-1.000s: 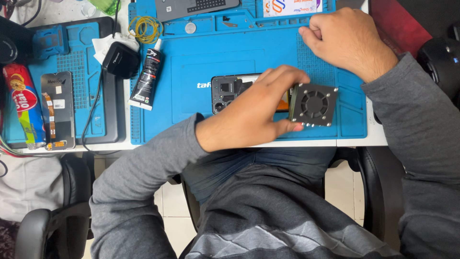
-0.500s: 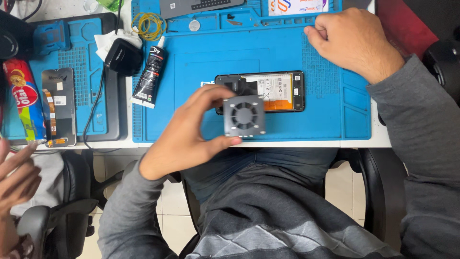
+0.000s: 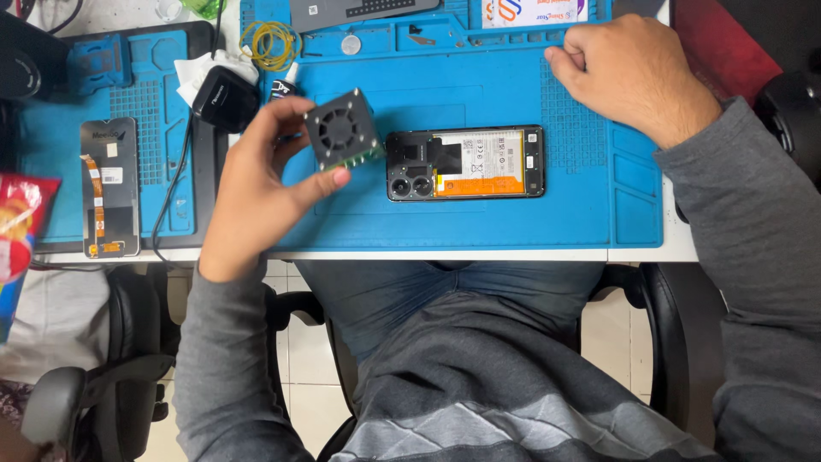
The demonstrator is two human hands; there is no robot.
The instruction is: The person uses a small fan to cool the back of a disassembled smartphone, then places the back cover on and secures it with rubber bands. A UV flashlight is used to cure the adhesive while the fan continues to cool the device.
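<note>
My left hand [image 3: 256, 184] holds a small square black cooling fan block [image 3: 343, 130] between thumb and fingers, lifted above the blue work mat [image 3: 479, 222]. To its right an opened phone [image 3: 464, 162] lies flat on the mat, back cover off, showing battery, orange strip and camera holes. My right hand [image 3: 637, 73] rests as a loose fist on the mat's upper right, holding nothing that I can see.
A second blue mat [image 3: 51, 154] at left carries a phone screen panel with an orange flex [image 3: 109, 188]. A black charger [image 3: 224, 98], yellow rubber bands [image 3: 269, 44], a coin-like disc [image 3: 349, 44] and a grey tool [image 3: 359, 10] lie along the back. A red snack bag [image 3: 17, 239] sits far left.
My left hand lifted the fan block off the phone and carried it left, uncovering the phone. The right hand stayed in place.
</note>
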